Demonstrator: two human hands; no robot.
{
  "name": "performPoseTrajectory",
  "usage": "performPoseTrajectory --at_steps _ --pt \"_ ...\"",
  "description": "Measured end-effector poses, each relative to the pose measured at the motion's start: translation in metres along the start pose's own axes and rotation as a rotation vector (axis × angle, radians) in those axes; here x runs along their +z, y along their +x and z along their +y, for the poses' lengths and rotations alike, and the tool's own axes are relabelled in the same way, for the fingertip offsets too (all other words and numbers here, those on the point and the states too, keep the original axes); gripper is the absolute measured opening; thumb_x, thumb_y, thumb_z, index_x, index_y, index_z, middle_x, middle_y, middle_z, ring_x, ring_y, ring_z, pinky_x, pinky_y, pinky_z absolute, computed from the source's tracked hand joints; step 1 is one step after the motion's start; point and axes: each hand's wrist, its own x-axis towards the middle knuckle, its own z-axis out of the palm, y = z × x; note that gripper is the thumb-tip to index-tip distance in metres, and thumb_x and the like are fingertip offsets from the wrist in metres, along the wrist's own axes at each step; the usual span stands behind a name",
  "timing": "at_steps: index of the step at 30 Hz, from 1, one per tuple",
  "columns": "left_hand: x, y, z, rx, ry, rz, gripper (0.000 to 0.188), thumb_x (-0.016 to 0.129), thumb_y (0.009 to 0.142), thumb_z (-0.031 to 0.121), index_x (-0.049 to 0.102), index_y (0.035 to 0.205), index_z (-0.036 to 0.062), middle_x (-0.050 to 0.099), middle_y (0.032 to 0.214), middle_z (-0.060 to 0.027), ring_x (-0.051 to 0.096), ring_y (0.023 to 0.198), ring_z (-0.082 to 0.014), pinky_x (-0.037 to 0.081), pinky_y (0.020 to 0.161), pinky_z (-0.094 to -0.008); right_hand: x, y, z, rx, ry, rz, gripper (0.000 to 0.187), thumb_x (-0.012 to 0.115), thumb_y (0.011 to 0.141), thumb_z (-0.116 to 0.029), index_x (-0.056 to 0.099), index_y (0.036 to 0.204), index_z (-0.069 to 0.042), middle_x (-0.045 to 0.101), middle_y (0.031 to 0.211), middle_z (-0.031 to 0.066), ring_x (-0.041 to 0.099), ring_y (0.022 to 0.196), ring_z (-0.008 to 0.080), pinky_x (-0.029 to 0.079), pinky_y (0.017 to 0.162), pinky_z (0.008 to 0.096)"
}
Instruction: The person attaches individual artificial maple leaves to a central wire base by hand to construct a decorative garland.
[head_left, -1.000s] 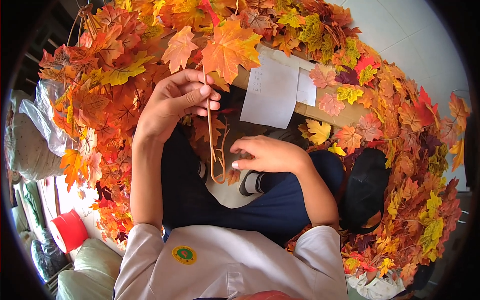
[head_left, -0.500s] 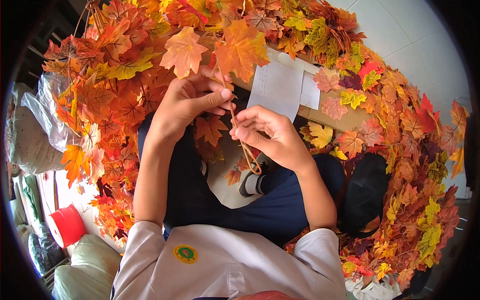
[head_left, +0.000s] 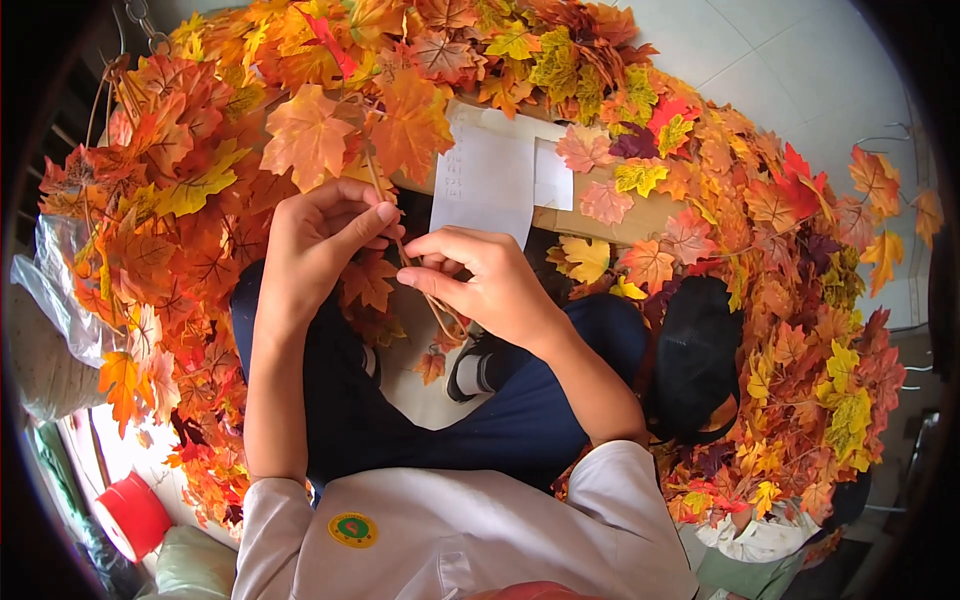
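A thin brown stem of an artificial maple-leaf garland runs between my hands, above my lap. My left hand pinches it between thumb and fingers, just below two large orange leaves. Lower down, my right hand grips the same stem with thumb and forefinger. Past the right fingers the stem's tail hangs as a narrow loop. Exactly how the strands lie between the fingertips is hidden.
Heaped artificial autumn leaves curve around me on the left, far side and right. Beyond my hands, a white paper sheet lies on cardboard. A black cap-like item rests by my right knee; a red spool stands at lower left.
The whole view has shifted, so most things appear further left. My hands are slightly closer together on the stem, both still gripping it.
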Motion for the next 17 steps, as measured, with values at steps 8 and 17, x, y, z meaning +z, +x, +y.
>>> performPoseTrajectory --at_steps 8,17 --pt "-0.012 -0.001 0.0 0.378 -0.558 -0.102 0.009 0.059 0.094 0.009 0.055 0.099 0.0029 0.062 0.09 -0.0082 0.064 0.081 -0.0164 0.051 0.07 -0.0247 -0.098 0.043 0.049 0.154 -0.296 0.471 0.021 0.068 0.087 -0.014 0.065 0.101 0.001 0.067 0.089 0.009 0.064 0.075 0.0169 0.051 0.069 0.0295" --pt "-0.018 0.003 -0.003 0.414 -0.642 -0.118 0.016 0.061 0.093 0.012 0.055 0.107 0.0058 0.058 0.096 -0.0096 0.064 0.083 -0.0176 0.051 0.069 -0.0253 -0.198 0.125 0.152 0.429 -0.459 0.386 0.067 0.073 0.082 -0.029 0.045 0.135 0.0 0.041 0.145 0.0241 0.057 0.117 0.0348 0.052 0.085 0.0373"
